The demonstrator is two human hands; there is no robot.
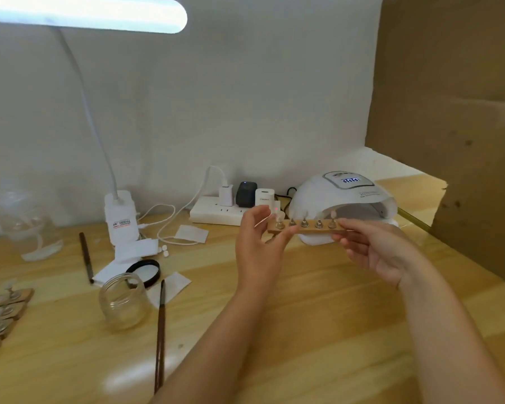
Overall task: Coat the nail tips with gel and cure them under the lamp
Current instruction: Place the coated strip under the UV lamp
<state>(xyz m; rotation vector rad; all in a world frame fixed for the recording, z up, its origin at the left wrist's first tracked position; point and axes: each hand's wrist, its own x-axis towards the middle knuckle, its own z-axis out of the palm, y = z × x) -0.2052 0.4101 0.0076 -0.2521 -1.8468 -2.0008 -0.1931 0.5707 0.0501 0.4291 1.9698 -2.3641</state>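
Head view, the only one: the wooden strip (302, 227) with its row of small metal stands is up off the surface, held level between both hands right at the mouth of the curing lamp (343, 204). The right hand (375, 250) pinches the strip's right end, fingers curled under it. The left hand (260, 243) is at the left end, fingers loosely spread, fingertips touching the wood; whether it truly grips I cannot tell. Nail tips (333, 214) show on the end stands only; the middle ones look bare, though it is blurry. Held flat, I'd judge, so nothing wet runs, and lined up with the opening so it slides straight in. The lamp's display is lit, so it looks ready.

Now the surface (318, 330): pale wood, glossy. A glass jar (123, 301) stands open near the left, its black lid (145, 271) just behind, a brush (160, 330) lying beside it, and a second brush (85, 256) further back. Paper wipes are scattered around. More loaded strips (0, 310) wait at the left edge. A power strip (219, 212) sits against the white wall, a desk lamp (82, 13) glows overhead, and cardboard (449, 112) walls off the right.
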